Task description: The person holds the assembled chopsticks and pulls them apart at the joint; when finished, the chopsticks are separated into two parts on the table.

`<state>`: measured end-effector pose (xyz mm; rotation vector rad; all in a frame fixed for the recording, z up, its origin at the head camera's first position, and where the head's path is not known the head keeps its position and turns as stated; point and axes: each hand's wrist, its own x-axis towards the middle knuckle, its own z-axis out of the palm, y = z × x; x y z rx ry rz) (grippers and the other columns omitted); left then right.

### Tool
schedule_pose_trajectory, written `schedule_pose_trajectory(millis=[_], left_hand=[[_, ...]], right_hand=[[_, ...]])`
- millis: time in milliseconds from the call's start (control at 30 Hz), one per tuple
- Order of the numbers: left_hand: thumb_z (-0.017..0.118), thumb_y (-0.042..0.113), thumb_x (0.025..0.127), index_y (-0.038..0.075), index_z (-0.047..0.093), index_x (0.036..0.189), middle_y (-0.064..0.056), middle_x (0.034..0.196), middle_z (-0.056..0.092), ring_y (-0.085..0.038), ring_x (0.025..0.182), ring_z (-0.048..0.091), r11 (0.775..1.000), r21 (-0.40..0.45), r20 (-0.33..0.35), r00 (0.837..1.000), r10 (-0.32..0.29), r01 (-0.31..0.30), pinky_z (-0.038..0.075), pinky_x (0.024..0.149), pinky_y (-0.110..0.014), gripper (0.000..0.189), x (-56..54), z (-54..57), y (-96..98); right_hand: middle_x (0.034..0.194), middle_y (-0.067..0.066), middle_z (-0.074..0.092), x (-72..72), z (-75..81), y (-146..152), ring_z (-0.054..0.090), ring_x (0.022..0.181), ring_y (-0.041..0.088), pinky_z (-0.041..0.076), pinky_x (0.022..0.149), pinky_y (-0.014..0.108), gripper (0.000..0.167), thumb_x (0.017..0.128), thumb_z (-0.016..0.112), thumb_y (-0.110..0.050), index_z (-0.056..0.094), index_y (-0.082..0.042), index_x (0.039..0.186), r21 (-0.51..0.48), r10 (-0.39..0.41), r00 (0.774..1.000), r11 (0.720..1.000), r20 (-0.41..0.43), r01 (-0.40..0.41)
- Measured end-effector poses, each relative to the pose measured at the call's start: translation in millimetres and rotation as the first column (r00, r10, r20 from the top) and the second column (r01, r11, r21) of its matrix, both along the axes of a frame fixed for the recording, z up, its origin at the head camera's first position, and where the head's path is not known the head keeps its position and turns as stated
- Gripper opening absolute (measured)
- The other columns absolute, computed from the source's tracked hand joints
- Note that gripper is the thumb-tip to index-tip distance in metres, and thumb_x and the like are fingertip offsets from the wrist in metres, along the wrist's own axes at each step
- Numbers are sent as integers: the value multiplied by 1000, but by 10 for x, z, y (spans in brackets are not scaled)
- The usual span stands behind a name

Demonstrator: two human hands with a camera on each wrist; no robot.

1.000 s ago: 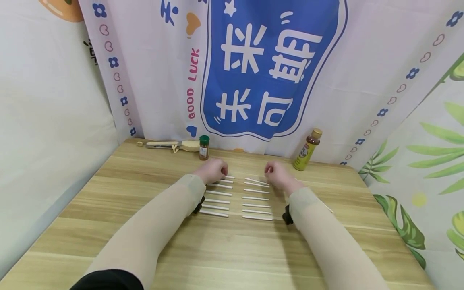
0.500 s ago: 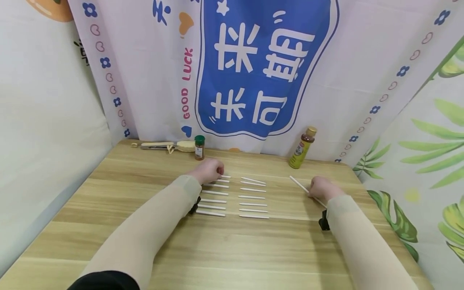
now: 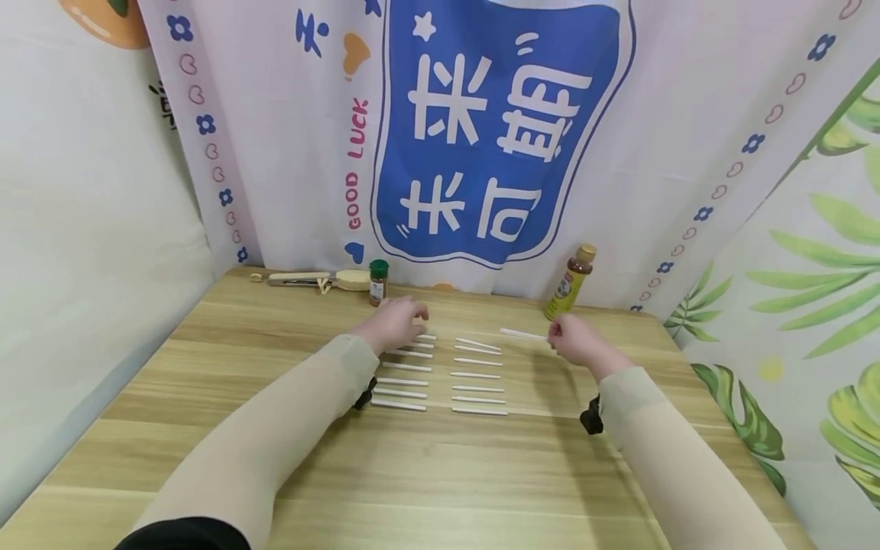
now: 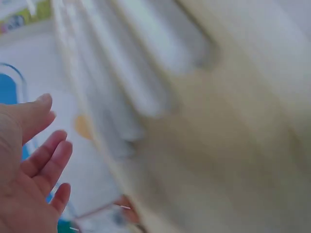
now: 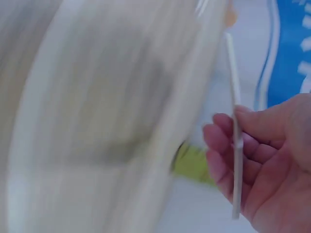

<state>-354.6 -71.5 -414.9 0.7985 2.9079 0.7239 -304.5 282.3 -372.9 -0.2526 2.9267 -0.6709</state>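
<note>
Between thumb and fingers, my right hand (image 3: 577, 342) pinches a thin white stick (image 3: 522, 334), which points leftward in the head view. The right wrist view shows the held stick (image 5: 233, 73) at full length across the fingers. My left hand (image 3: 393, 325) is over the far end of the left column of white sticks (image 3: 399, 405), thumb and fingers apart. In the left wrist view that hand (image 4: 36, 160) holds nothing, with blurred white sticks (image 4: 131, 68) beside it. A second column of white sticks (image 3: 479, 412) lies on the table between the hands.
At the back of the wooden table (image 3: 426, 481) stand a green-capped spice jar (image 3: 378, 283) and a yellow-labelled bottle (image 3: 571, 283). Long-handled utensils (image 3: 302, 279), one pale and one metallic, lie left of the jar. A printed curtain (image 3: 302, 153) hangs behind.
My right hand went right, took up a white stick from the table there, and came back leftward with it. The left hand stayed near its place and its fingers spread apart.
</note>
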Motion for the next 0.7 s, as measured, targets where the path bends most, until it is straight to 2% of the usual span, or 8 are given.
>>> schedule_pose_trajectory(millis=[100, 200, 300, 367, 433, 533, 700], left_hand=[[68, 25, 95, 14, 65, 124, -6, 127, 58, -27, 119, 51, 999, 11, -72, 997, -36, 36, 31, 104, -48, 31, 149, 187, 123], [66, 30, 96, 17, 63, 127, -5, 131, 56, -26, 122, 50, 995, 3, -148, 984, -94, 96, 31, 106, -46, 34, 335, 403, 274], [66, 31, 96, 15, 64, 123, -1, 124, 62, -20, 114, 56, 985, -30, -221, 960, -174, 172, 34, 104, -43, 31, 518, 567, 402], [65, 28, 97, 14, 66, 116, 1, 113, 67, -16, 103, 61, 975, -63, -235, 947, -220, 211, 39, 98, -40, 24, 635, 637, 462], [62, 24, 99, 13, 67, 108, 2, 100, 69, -14, 89, 64, 969, -80, -222, 943, -248, 236, 46, 88, -37, 15, 733, 670, 499], [58, 20, 102, 13, 67, 101, 4, 87, 67, -12, 76, 61, 967, -73, -187, 949, -253, 244, 49, 74, -33, 11, 842, 679, 510], [55, 18, 103, 14, 64, 90, 6, 74, 59, -11, 66, 53, 963, -15, -166, 949, -267, 268, 46, 64, -30, 16, 911, 634, 447]], right_hand=[[82, 9, 57, 54, 93, -273, 55, 73, 22, 47, 64, 36, 7, 95, 56, 1, 54, -3, 90, -62, 52, 997, 997, -55, -55], [79, 6, 56, 133, 165, -547, 52, 72, 20, 45, 64, 35, 11, 93, 59, 3, 55, -5, 87, -88, 125, 981, 986, -147, -139], [76, 4, 55, 246, 236, -792, 52, 70, 19, 44, 64, 36, 13, 92, 62, 4, 55, -6, 86, -93, 198, 952, 970, -234, -225], [76, 5, 56, 327, 271, -927, 52, 69, 19, 45, 63, 35, 13, 93, 63, 3, 55, -6, 88, -98, 234, 935, 959, -267, -268], [78, 6, 57, 414, 304, -1039, 52, 69, 18, 45, 62, 35, 12, 94, 62, 2, 55, -6, 89, -103, 258, 924, 949, -282, -296], [80, 9, 60, 515, 317, -1147, 53, 69, 17, 46, 62, 34, 9, 96, 61, 1, 56, -6, 91, -101, 289, 911, 938, -295, -330], [79, 3, 61, 614, 257, -1208, 53, 69, 13, 47, 64, 33, 9, 99, 58, -5, 63, -6, 91, -31, 369, 869, 915, -330, -401]])
